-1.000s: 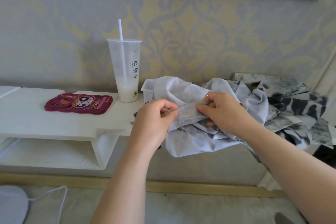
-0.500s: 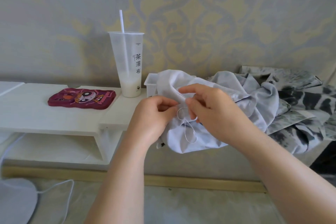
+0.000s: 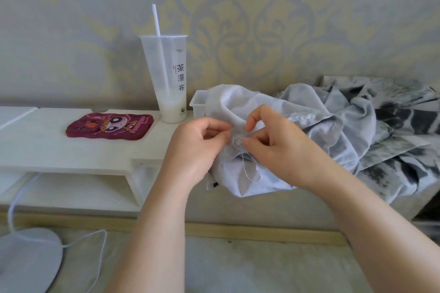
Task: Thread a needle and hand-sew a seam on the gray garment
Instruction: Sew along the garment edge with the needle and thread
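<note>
The gray garment point(image 3: 292, 112) lies in a crumpled heap at the right end of the white bench point(image 3: 59, 150), pale gray, thin and softly creased, with its near part hanging over the bench's front edge. The left hand point(image 3: 198, 150) has a narrow grip, its curled fingertips pinching a fold of the garment. The right hand point(image 3: 283, 152) meets it just beside, fingers curled, the forefinger lifted a little above the thumb; a short dark sliver that may be the needle point(image 3: 238, 137) sits at the thumb tip, but whether this grip holds it cannot be told. A pale thread point(image 3: 247, 169) coils once by the fingertips and droops in a long loop over the hanging cloth. Behind the garment stand a small white box point(image 3: 198, 104) and a tall plastic cup point(image 3: 170, 83) with a straw; a maroon cartoon phone case point(image 3: 109, 125) lies to the left, and black-and-white patterned fabric point(image 3: 400, 126) to the right.
</note>
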### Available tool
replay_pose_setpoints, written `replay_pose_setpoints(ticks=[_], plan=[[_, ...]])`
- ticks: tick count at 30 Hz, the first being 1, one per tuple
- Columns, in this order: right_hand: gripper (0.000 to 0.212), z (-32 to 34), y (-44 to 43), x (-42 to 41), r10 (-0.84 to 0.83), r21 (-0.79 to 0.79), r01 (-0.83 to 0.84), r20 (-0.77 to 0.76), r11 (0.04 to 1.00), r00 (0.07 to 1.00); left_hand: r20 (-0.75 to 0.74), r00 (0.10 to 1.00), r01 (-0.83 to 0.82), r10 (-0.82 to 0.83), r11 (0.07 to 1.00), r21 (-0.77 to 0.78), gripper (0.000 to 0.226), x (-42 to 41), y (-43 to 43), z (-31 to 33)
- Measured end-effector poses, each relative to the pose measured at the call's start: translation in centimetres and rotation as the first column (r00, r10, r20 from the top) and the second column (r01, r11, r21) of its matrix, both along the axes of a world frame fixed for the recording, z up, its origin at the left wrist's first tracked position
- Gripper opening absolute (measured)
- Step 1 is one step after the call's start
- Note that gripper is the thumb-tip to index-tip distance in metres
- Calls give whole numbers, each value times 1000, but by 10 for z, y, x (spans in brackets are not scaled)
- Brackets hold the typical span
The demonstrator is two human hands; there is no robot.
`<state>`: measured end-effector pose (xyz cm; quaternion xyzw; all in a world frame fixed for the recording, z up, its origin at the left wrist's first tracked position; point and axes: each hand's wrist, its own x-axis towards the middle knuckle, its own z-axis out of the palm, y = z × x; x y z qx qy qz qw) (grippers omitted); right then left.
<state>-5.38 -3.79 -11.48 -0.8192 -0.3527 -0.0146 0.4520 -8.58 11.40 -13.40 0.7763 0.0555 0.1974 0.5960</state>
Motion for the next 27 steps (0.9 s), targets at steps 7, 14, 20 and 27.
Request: replay_pose_setpoints(ticks=[7, 14, 20, 27], plan=[[13, -1, -1, -1, -12, 4, 12, 4, 1000, 1000, 19, 1000, 8, -8, 1000, -2, 7, -1, -2, 1], [12, -2, -1, 0, -16, 18, 17, -15, 1000, 1000, 69, 998, -13, 9, 998, 57, 13, 0, -4, 0], [23, -6, 2, 4, -103, 24, 103, -7, 994, 995, 242, 966, -150, 89, 957, 249, 28, 0, -13, 1], [18, 3, -1, -2, -65, 79, 68, -44, 995, 997, 222, 968, -147, 114, 980, 137, 26, 0, -9, 0]])
